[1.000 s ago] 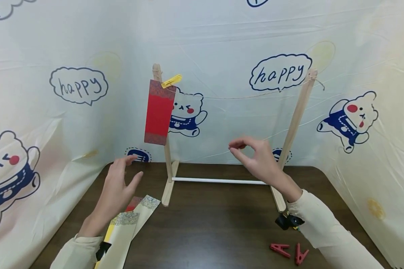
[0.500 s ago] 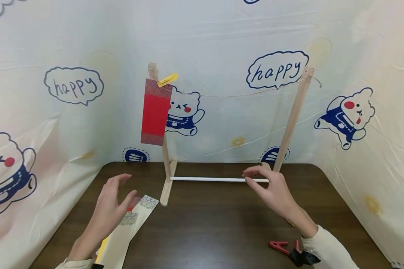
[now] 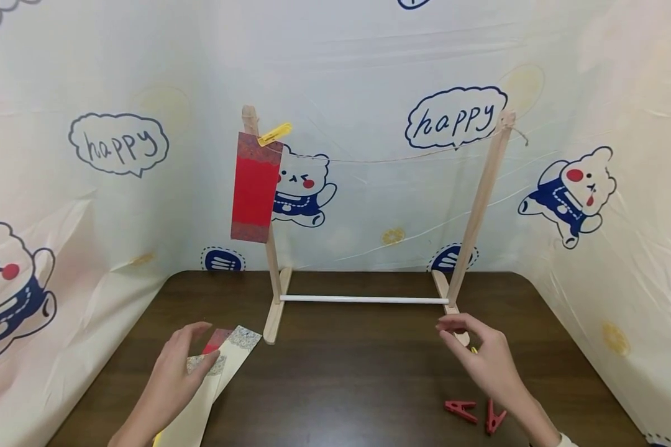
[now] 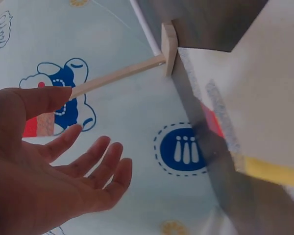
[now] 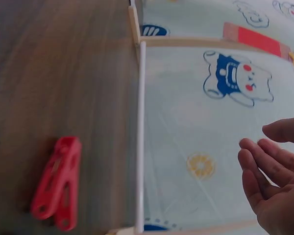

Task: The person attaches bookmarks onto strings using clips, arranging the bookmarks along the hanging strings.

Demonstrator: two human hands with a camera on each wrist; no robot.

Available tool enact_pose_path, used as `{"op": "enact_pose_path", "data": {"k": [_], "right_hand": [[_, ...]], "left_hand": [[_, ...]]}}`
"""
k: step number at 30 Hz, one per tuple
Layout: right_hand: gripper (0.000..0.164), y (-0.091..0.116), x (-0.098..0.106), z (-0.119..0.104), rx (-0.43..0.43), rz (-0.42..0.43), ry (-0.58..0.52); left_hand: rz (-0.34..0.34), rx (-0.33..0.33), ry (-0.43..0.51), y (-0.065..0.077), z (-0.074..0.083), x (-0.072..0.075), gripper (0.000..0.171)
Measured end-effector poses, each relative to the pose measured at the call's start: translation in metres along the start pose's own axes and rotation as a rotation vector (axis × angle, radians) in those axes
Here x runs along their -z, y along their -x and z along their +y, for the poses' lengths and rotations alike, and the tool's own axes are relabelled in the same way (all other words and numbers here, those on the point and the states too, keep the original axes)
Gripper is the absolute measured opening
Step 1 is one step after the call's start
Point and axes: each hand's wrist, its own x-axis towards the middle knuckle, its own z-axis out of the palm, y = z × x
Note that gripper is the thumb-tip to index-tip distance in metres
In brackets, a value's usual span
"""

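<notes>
Hovering over the loose strips [image 3: 198, 400], the left hand [image 3: 170, 379] shows in the head view with thumb and fingers parted and nothing visible in its grasp; the right hand [image 3: 489, 357], similarly parted, lies in front of the right end of the rack [image 3: 485, 205], with two red pegs [image 3: 494, 417] nearer the viewer. A red strip [image 3: 254, 186] hangs at the rack's left end, fastened to the line [image 3: 369, 162] by a single tilted yellow peg [image 3: 276, 134]; a knock to the rack could jolt the line and make this strip swing or slip. In the left wrist view the fingers are spread and apart from the strips, which overlap; a careless pinch could therefore lift two together or scatter the pile. In the right wrist view the thumb stands away from bent, empty fingers; a red peg lies well apart, and an off-centre pinch could make it skid.
</notes>
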Motion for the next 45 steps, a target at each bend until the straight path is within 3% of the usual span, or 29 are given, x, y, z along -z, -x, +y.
{"op": "enact_pose_path", "data": {"k": [9, 18, 23, 28, 33, 36, 40, 45], "right_hand": [[0.014, 0.032, 0.010, 0.020, -0.201, 0.023, 0.059], [0.017, 0.057, 0.009, 0.039, -0.367, -0.018, 0.091], [0.024, 0.067, 0.002, 0.045, -0.516, -0.112, 0.042], [0.036, 0.073, 0.003, 0.051, -0.627, -0.269, 0.072], [0.048, 0.076, 0.003, 0.056, -0.642, -0.360, 0.094], [0.051, 0.078, 0.002, 0.058, -0.587, -0.372, 0.130], [0.044, 0.083, 0.000, 0.062, -0.408, -0.311, 0.194], [0.044, 0.086, -0.001, 0.066, -0.228, -0.266, 0.223]], "left_hand": [[-0.068, 0.167, 0.031, 0.022, -0.019, 0.002, 0.051], [-0.213, 0.224, -0.018, 0.038, -0.043, -0.004, 0.056], [-0.294, 0.349, -0.059, 0.040, -0.049, -0.002, 0.061], [-0.329, 0.408, -0.152, 0.044, -0.057, 0.000, 0.065], [-0.367, 0.442, -0.191, 0.047, -0.060, -0.001, 0.071], [-0.377, 0.479, -0.211, 0.048, -0.058, -0.001, 0.079], [-0.378, 0.549, -0.250, 0.050, -0.055, 0.000, 0.098], [-0.403, 0.577, -0.251, 0.052, -0.052, -0.004, 0.107]]}}
